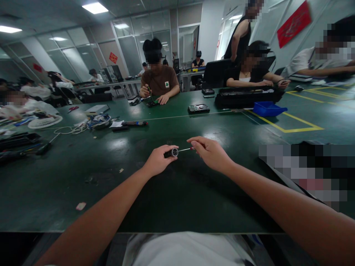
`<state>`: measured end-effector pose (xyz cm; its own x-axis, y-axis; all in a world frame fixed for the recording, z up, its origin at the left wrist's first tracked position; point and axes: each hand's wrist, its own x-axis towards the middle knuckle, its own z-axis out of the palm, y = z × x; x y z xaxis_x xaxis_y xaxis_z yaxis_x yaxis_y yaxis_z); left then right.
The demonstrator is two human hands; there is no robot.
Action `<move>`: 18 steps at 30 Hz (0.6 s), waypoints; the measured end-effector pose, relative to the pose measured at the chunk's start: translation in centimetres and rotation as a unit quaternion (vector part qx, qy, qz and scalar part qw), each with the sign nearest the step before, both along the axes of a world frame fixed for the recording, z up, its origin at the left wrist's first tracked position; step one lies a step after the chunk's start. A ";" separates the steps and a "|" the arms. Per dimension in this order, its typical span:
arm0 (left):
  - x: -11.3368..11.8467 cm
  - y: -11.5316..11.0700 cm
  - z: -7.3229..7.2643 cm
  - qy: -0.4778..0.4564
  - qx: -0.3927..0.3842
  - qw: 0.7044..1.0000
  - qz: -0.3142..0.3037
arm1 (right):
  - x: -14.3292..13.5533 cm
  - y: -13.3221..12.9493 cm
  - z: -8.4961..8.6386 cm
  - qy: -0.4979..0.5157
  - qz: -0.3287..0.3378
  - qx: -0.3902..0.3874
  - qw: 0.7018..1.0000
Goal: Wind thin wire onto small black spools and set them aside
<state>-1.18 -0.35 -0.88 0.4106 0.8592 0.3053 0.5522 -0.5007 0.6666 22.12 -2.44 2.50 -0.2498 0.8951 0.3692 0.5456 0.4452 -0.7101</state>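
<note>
Your left hand (158, 160) is gripping a black, silver-rimmed cylinder (172, 152).
Your right hand (211, 153) is pinching a slim, red-handled metal screwdriver (191, 148), work seemingly unfinished.

Left hand (159, 161) covers part of black cylinder (169, 153); right hand (210, 150) partly hides thin metal rod (184, 149). Can't tell if rod touches cylinder. Item at right (305, 170) pixelated, cut by edge. Red banner (294, 24) writing blurred. Standing person (238, 38) cropped at top. Pale scrap (81, 206) unidentifiable.
</note>
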 end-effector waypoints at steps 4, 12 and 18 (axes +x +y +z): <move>0.0 0.0 0.0 0.000 -0.005 1.000 0.008 | 0.0 0.0 -0.3 0.003 0.016 0.004 1.000; 0.0 0.0 0.0 -0.005 -0.006 1.000 0.009 | 0.0 -0.1 0.1 -0.009 0.009 -0.010 1.000; -0.2 0.2 -0.2 -0.001 0.001 1.000 0.009 | -0.1 -0.3 0.2 -0.022 0.014 0.004 1.000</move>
